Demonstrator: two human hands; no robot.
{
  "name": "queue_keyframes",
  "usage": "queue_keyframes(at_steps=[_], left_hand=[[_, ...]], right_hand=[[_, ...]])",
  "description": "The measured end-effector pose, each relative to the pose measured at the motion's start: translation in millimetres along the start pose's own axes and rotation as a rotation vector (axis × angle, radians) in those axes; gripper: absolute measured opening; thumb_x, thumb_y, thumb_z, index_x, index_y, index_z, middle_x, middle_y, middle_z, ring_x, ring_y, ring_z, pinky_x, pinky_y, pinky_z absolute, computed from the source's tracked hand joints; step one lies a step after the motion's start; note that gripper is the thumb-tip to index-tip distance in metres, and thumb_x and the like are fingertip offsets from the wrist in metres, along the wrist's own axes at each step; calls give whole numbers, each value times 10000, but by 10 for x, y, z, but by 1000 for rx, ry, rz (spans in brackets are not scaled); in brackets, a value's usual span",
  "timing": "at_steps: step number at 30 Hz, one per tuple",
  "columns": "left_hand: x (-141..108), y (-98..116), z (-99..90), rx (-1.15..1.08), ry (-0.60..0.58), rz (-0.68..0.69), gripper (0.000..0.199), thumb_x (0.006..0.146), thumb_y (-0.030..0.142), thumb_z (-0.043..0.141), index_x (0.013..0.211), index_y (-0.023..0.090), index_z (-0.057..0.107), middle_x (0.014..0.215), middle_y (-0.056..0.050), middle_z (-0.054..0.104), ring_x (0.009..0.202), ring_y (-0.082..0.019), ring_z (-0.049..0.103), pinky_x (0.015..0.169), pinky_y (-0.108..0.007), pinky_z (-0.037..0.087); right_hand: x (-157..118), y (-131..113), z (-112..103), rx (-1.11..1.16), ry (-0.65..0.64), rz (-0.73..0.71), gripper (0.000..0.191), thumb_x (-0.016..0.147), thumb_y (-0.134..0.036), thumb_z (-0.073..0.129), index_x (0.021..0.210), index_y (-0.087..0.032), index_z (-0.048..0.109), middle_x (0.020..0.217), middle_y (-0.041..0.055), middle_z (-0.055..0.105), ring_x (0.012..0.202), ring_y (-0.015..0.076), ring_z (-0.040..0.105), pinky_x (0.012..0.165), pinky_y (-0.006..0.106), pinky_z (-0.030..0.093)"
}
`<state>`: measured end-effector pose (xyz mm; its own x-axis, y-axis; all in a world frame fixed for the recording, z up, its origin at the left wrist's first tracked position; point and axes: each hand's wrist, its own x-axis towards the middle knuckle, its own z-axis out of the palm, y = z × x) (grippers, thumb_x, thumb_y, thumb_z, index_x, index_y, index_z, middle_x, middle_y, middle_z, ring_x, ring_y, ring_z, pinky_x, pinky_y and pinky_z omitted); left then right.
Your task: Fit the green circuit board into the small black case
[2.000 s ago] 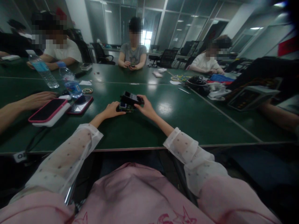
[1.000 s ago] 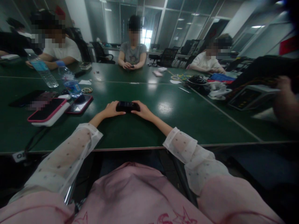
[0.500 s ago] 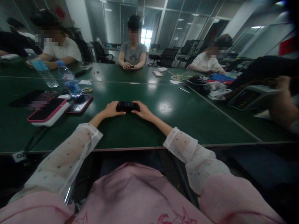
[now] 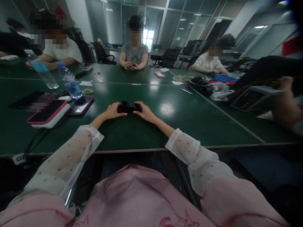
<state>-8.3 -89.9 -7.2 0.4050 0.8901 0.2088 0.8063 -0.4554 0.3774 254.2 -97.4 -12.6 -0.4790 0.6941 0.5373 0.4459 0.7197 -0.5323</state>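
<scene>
Both of my hands hold a small black box-shaped device (image 4: 129, 107) just above or on the green table (image 4: 132, 134); I cannot tell whether it touches the top. My left hand (image 4: 114, 111) grips its left end, thumb along the near side. Around the right end my right hand (image 4: 144, 111) is closed, its thumb also on the near edge. A darker square part shows at the device's upper left. My fingers cover both ends, and its exact kind cannot be made out.
To the left lie a pink-edged phone on a white box (image 4: 48, 113), another phone (image 4: 80, 105), a tape roll (image 4: 87, 91) and two bottles, one of them a blue-capped bottle (image 4: 72, 85). A black-fronted box (image 4: 255, 98) and cables stand right. Several people sit around the table.
The black device has tilted slightly in my hands, so its upper face shows differently and a square part appears at upper left. The hands of the person opposite have shifted a little.
</scene>
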Motion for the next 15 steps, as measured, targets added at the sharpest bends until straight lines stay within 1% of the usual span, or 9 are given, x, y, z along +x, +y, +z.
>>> queue_keyframes(at_steps=[4, 8, 15], left_hand=[[1, -12, 10, -3, -1, -5, 780, 726, 728, 609, 1286, 197, 496, 1212, -130, 585, 1165, -347, 538, 982, -487, 402], [9, -39, 25, -8, -2, -13, 794, 719, 736, 604, 1276, 177, 507, 1216, -139, 580, 1162, -350, 536, 982, -481, 402], [27, -70, 43, 22, 4, 40, 739, 765, 717, 571, 1283, 194, 506, 1236, -130, 582, 1164, -345, 529, 964, -476, 408]], right_hand=[[1, -4, -3, 10, 11, 14, 486, 831, -363, 661, 1260, -212, 492, 1218, 124, 624, 1115, 280, 619, 958, 465, 491], [7, -15, -10, 33, 28, 39, 491, 831, -397, 662, 1256, -216, 495, 1199, 116, 631, 1102, 278, 625, 954, 466, 495], [43, -7, -32, 86, 61, 56, 516, 829, -416, 673, 1266, -212, 489, 1216, 120, 620, 1109, 272, 623, 944, 456, 520]])
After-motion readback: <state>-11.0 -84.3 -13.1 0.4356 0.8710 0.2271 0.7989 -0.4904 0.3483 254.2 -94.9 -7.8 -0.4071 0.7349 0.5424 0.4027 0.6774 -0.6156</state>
